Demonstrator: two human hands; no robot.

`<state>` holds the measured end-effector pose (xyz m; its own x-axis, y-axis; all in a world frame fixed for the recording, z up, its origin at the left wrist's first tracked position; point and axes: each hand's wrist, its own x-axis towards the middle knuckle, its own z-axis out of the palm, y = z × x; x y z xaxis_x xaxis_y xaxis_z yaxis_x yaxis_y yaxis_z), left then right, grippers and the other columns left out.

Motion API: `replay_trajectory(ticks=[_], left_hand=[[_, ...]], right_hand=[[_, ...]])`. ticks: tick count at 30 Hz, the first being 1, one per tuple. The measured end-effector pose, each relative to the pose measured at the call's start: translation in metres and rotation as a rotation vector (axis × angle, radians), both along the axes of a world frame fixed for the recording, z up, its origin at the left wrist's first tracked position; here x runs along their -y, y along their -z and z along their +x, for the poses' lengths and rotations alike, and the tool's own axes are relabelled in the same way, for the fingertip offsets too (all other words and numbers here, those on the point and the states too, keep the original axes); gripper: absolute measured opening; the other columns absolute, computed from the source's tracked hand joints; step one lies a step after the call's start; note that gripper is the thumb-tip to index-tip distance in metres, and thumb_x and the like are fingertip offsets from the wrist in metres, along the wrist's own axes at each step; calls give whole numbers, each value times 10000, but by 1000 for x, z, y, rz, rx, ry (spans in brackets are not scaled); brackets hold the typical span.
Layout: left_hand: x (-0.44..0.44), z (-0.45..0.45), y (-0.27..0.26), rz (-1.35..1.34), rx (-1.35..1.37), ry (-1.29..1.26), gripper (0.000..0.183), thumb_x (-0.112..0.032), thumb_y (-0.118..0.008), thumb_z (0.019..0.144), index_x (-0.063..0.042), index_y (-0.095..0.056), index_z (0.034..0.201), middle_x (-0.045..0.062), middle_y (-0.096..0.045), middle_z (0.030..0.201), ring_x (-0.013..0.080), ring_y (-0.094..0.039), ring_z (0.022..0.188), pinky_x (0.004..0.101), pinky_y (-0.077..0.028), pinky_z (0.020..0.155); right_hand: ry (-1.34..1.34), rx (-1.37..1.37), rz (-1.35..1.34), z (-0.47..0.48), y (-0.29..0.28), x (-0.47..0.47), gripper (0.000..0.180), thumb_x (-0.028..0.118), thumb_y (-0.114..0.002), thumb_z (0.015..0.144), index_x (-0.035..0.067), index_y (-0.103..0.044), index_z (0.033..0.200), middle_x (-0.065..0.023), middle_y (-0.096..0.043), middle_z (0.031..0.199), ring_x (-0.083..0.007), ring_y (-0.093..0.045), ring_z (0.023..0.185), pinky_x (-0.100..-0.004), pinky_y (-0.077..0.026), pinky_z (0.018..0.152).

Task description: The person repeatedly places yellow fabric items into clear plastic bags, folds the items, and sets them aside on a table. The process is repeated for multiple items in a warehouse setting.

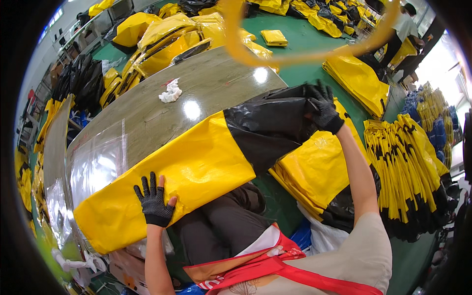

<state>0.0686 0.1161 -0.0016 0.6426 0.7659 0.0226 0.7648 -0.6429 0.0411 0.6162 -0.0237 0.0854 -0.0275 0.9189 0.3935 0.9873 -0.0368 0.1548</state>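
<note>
A long folded piece of yellow plastic sheeting (191, 158) with a black end section (263, 125) lies slantwise over the near edge of a worktable (147, 99). My left hand (156, 202), in a black dotted glove with some fingertips bare, rests flat on the yellow part, fingers spread. At the far right end of the black section is my right hand (322, 107), gloved alike; its thumb side meets the black material, and whether it grips is unclear. Clear plastic bags (99, 166) lie on the table's left part, partly under the yellow sheeting. A crumpled white scrap (170, 91) sits farther back.
Stacked folded yellow-and-black pieces (313, 162) stand close at my right, with a hanging or standing row (402, 166) beyond. Large yellow piles (173, 40) border the table's far side. A person (403, 33) stands at the upper right. A blurred yellow loop (291, 61) crosses the upper view.
</note>
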Motion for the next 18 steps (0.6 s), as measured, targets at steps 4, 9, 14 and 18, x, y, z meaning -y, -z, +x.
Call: replay_trajectory(ticks=[4,9,14,18], left_hand=[[2,-2,-1,-6,-5,-23,707,-437,-516,828,-91,-329,1416,176,-225,1501,403,-164,1381,569,-4,1103],[2,-2,0,1,-65,-97,685,-404,-522,834,-99,-331,1418,164,-221,1505,395,-150,1388,567,3,1103],[-5,0,5,-37,-206,-265,669,-424,-501,850,-103,-342,1415,164,-263,1487,413,-188,1369,579,-6,1100],[-1,118,-35,45,264,115,720,-557,-468,850,-132,-343,1417,205,-291,1462,417,-202,1364,600,-21,1087]], right_hand=[[-36,-747,-75,70,38,-39,375,122,-655,766,9,-591,1118,-125,-644,1084,-234,-595,960,-337,-462,868],[77,-644,-538,68,50,-87,366,320,-571,858,51,-606,1104,-132,-652,1027,-242,-594,891,-319,-446,839],[449,-431,-757,46,55,-99,590,540,-552,811,40,-607,1120,-192,-620,1120,-332,-590,1030,-374,-439,896],[562,-414,-762,39,44,-93,607,553,-539,810,42,-612,1130,-200,-596,1163,-357,-567,1070,-397,-428,932]])
